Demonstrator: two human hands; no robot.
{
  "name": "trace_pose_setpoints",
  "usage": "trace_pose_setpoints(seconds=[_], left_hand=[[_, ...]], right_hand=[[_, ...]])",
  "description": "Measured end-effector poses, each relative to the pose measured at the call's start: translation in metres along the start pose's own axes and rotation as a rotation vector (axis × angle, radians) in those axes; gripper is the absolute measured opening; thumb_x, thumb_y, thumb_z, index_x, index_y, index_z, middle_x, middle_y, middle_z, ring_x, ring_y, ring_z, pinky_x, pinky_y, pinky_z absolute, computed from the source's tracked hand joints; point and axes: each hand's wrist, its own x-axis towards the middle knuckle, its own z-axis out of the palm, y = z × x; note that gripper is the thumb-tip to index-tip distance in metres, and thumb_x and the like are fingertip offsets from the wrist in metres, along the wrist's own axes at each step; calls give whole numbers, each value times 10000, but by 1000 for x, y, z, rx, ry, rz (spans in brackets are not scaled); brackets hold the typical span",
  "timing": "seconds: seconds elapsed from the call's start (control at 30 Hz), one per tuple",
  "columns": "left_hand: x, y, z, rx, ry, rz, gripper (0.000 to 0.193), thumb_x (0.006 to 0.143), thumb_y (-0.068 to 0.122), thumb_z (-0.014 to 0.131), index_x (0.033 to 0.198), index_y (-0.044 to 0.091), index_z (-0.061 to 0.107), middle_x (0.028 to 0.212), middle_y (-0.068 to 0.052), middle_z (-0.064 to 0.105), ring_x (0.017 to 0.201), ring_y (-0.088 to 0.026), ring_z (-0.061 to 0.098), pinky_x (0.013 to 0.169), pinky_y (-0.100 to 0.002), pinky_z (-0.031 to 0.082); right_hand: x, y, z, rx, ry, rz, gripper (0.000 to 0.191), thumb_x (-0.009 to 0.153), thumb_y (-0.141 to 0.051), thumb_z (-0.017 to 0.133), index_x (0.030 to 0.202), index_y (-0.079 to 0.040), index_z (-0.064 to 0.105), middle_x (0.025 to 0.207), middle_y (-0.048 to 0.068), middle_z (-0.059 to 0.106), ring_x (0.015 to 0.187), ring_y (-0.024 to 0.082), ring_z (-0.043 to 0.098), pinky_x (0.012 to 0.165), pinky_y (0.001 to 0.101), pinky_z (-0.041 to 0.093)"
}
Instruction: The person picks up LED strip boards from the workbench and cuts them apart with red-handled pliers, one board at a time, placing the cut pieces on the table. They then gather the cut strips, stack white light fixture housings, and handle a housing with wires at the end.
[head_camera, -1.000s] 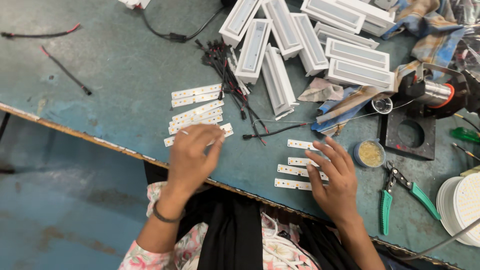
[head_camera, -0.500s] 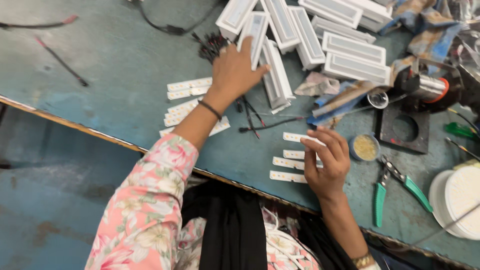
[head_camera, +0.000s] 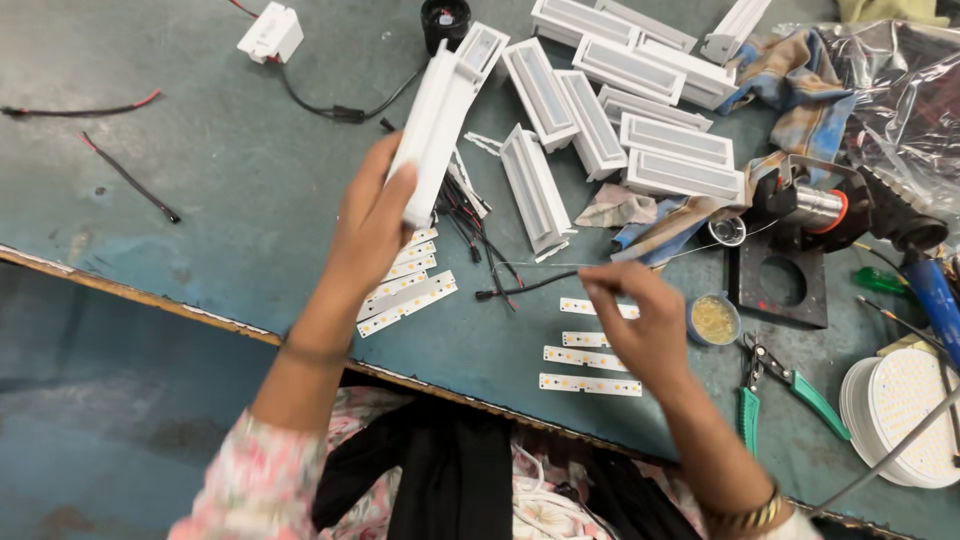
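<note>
The left hand (head_camera: 372, 222) has its grip clamped on a long white housing (head_camera: 433, 130), held tilted above the teal desk (head_camera: 230, 190), over a bundle of dark wires (head_camera: 478, 232). The right hand (head_camera: 645, 325) pinches a thin black wire (head_camera: 530, 288) between fingertips, just above four white LED strips (head_camera: 590, 384) lying on the desk. More white housings (head_camera: 600, 110) lie farther back, and green-handled pliers (head_camera: 790, 385) rest to the right.

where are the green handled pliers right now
In the head view, the green-handled pliers lie on the table at the right, between the small round tin and the stack of white discs.
</note>
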Motion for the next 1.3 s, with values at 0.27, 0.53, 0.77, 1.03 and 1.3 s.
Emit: trace_pose_setpoints(seconds=[0.27, 0.53, 0.77, 1.03, 1.3], left_hand=[[-178, 14, 6, -281, 165, -269, 627, 1064, 351, 466, 1546, -46, 408, 1056, -81, 626, 747, -81, 528, 597, -210, 430], [-212, 22, 7, -747, 161, -536, 667, 978, 398, 428, 1538, 66, 278, 1118, -167, 666, 712, -154, 586, 527, -272, 451], [-179, 47, 30, -912, 83, -370, 621, 1067, 398, 451, 1528, 0, 328, 1188, -207, 623, 754, -173, 579, 581, -281, 466], [-172, 38, 53, -860, 64, -539, 615, 1030, 412, 440, 1530, 67, 347, 1146, -179, 640, 744, -141, 585, 578, -266, 472], [-157, 28, 98, -869, -140, -654, 573, 1062, 424, 396, 1531, 97, 351, 1159, -181, 671, 684, -122, 585, 526, -224, 420]], right_hand=[[68, 1, 93, -710, -436, -96, 204, 910, -248, 718, 966, -54, 754, 878, 152, 740, 830, 332, 709, 755, 444, 555], [102, 4, 84, -420, -370, 19, 272, 814, -94, 701, 1068, -13, 752, 871, 179, 750, 798, 296, 739, 733, 384, 561], [91, 7, 43, 477, -210, 265, 138, 939, -74, 689, 1039, 17, 660, 955, 105, 768, 885, 151, 728, 828, 294, 603], [-29, 20, -15, 1041, 112, 433, 132, 1004, -22, 621, 1133, -20, 587, 1049, 165, 716, 996, 329, 742, 864, 445, 625], [-74, 23, -20, 1142, 275, 421, 262, 971, 49, 629, 1189, -69, 542, 1068, 139, 677, 1003, 317, 724, 883, 446, 604]])
